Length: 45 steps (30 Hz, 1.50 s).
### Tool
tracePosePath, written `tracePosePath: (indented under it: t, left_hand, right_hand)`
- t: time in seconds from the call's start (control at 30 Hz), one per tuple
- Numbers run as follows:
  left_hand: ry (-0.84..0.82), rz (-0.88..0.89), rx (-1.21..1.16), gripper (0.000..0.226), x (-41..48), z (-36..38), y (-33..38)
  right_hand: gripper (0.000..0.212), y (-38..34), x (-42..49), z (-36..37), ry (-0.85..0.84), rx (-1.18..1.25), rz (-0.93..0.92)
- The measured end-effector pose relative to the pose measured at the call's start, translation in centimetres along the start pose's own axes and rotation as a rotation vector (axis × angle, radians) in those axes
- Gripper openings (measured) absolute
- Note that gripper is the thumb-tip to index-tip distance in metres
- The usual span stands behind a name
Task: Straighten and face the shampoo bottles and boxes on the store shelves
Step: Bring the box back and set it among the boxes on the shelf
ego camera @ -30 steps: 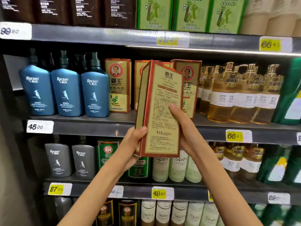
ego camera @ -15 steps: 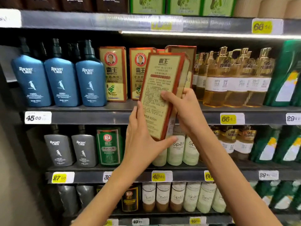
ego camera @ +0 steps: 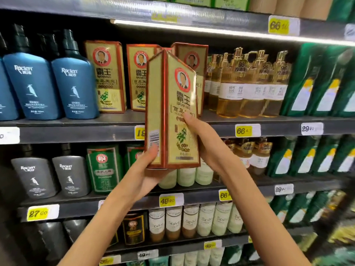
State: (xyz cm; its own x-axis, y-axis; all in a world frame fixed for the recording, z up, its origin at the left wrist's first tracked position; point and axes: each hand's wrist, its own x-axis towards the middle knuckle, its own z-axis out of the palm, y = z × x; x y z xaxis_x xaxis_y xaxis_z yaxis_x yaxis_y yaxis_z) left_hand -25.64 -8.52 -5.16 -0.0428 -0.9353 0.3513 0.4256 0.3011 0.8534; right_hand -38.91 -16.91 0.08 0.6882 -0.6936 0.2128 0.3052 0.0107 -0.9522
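Aloft, tall glossy cardboard box [ego camera: 175,104], left hand [ego camera: 146,174] cupping base, right hand [ego camera: 206,144] gripping front.

Glossy gold-and-red cardboard shampoo box [ego camera: 172,112]; matt blue plastic pump bottles [ego camera: 75,87]; clear amber plastic bottles [ego camera: 249,93]; smooth grey metal shelf [ego camera: 76,131].

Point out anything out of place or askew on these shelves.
One gold box is off the shelf, held by the left hand under its base and the right hand on its front. It is turned corner-on, showing barcode side and front, while the shelved boxes face forward. No spill or damage shows.
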Motion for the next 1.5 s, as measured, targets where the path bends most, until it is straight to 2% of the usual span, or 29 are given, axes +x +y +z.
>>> tracePosePath:
  t: [0.1, 0.23, 0.33, 0.37, 0.43, 0.5, 0.57, 0.63, 0.73, 0.87, 1.0, 1.1, 1.3, 1.4, 1.5]
  left_hand:
    - [0.022, -0.074, 0.166, 0.081, 0.0, -0.7, -0.1]
    - [0.065, -0.122, 0.298, 0.048, 0.4, -2.2, -0.6]
    - [0.297, -0.144, 0.484, 0.021, 1.7, -2.3, -1.1]
    - [0.335, -0.129, 0.554, 0.019, 1.8, -2.3, -1.2]
    - [0.301, -0.080, 0.658, 0.039, 1.4, -2.1, -1.4]
    - [0.243, -0.064, 0.617, 0.052, 0.4, -2.2, -1.3]
    - [0.198, -0.075, 0.437, 0.051, -0.3, -2.5, -1.5]
    - [0.202, -0.064, 0.328, 0.051, -0.7, -2.7, -1.8]
    - [0.231, -0.036, 0.300, 0.055, -1.0, -3.2, -2.7]
    - [0.210, -0.019, 0.470, 0.053, -1.1, -4.4, -2.8]
    - [0.153, 0.040, 0.795, 0.049, -1.4, -5.7, -2.6]
    - [0.119, 0.079, 0.887, 0.052, -1.7, -5.9, -2.8]
    - [0.106, 0.026, 0.884, 0.055, -1.9, -5.8, -2.5]
    - [0.095, -0.061, 0.821, 0.048, -2.3, -4.6, -1.2]
    - [0.165, -0.114, 0.644, 0.032, -2.3, -2.8, 0.7]
  right_hand:
    - [0.026, 0.8, -0.1, -0.6, 0.075, 0.092, 0.013]
    - [0.024, 2.4, -0.6, -0.9, 0.148, 0.162, 0.044]
    - [0.032, 2.7, -0.6, -0.4, 0.212, 0.105, 0.002]
    - [0.035, 2.8, -0.6, -0.3, 0.235, 0.058, -0.012]
    - [0.037, 3.3, -0.5, -0.1, 0.256, -0.030, -0.049]
    - [0.035, 3.8, -0.4, -0.2, 0.244, -0.108, -0.077]
    - [0.036, 4.2, -0.4, -0.6, 0.199, -0.172, -0.086]
    - [0.047, 4.9, -0.7, -1.3, 0.125, -0.229, -0.057]
    - [0.064, 6.7, -1.7, -1.8, 0.032, -0.376, -0.001]
    - [0.056, 8.1, -2.1, -2.4, 0.004, -0.385, -0.074]
    - [0.065, 9.3, -2.3, -2.9, -0.049, -0.511, -0.120]
    - [0.070, 10.1, -2.4, -3.1, -0.074, -0.582, -0.122]
    - [0.060, 9.2, -2.8, -3.1, -0.065, -0.573, -0.117]
    - [0.046, 7.8, -3.4, -2.6, -0.065, -0.483, -0.056]
    - [0.042, 5.6, -3.5, -1.6, -0.065, -0.333, 0.071]
